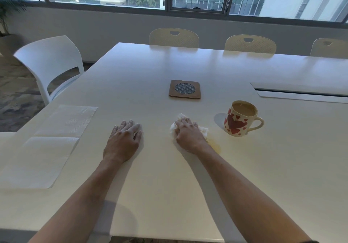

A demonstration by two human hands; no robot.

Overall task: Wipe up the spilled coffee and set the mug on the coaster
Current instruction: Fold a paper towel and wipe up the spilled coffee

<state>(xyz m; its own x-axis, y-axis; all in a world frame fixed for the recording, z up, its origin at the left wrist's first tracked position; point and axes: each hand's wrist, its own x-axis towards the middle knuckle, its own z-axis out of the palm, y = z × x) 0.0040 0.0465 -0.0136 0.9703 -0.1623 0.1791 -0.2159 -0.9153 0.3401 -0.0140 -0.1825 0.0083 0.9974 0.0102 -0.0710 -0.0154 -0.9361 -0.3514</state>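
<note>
On the white table [188, 64] by windows, right hand [188, 135] clutches tissue [204, 130]; left hand [125, 139] flat.

A cream ceramic mug printed with red hearts [241, 119] stands upright on the white tabletop [188, 177], handle pointing right, nearly full of milky coffee. To its left and a little nearer lies a crumpled white paper napkin [202, 130], pressed flat to the surface. A faint pale-brown coffee spill [214, 145] shows just near of the napkin's right edge. Farther away, left of the mug, sits a square brown wooden coaster with a round grey mesh centre [185, 89], unoccupied.
</note>
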